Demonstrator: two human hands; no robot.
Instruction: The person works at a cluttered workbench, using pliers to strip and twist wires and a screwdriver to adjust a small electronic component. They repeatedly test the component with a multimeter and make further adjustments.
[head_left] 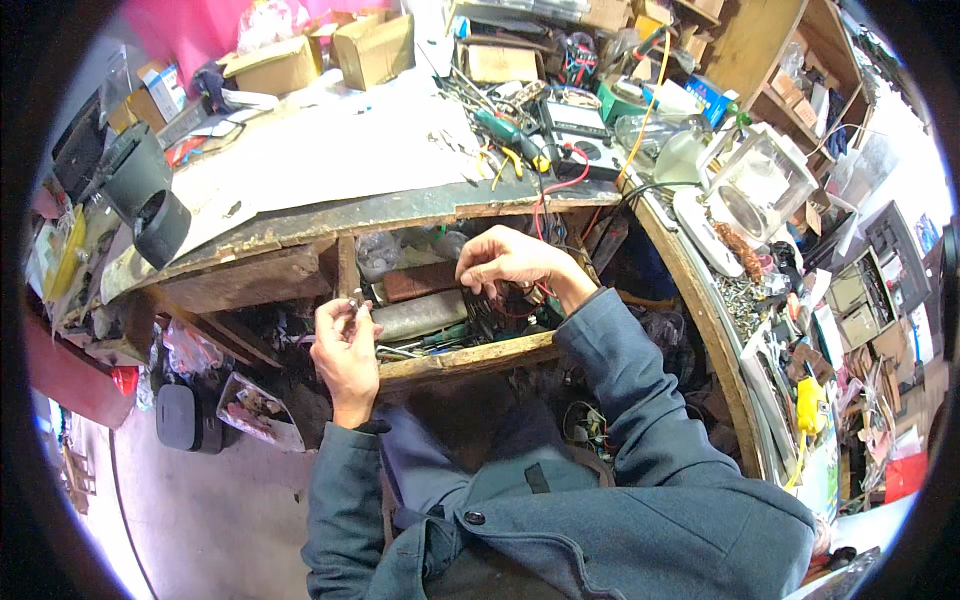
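At the left front of an open wooden drawer [470,355], my left hand [343,358] pinches a small, shiny metal-looking piece [357,297] between thumb and fingertips. Its exact kind is too small to tell. My right hand [512,262] reaches over the drawer's right part, fingers bent down and drawn together above dark, thin items. Whatever is in those fingers, if anything, cannot be made out. Between the hands lie a reddish-brown block [418,281] and a long grey rounded object [422,315]. Screwdriver-like tools [440,338] sit along the drawer's front.
Above the drawer, the worktop carries a white sheet [330,150], yellow-handled pliers [512,163] and a meter-like device [580,135] with a red lead. Cardboard boxes [373,50] stand at the back. A side bench at right holds a heap of screws [745,292] and a yellow tool [811,405].
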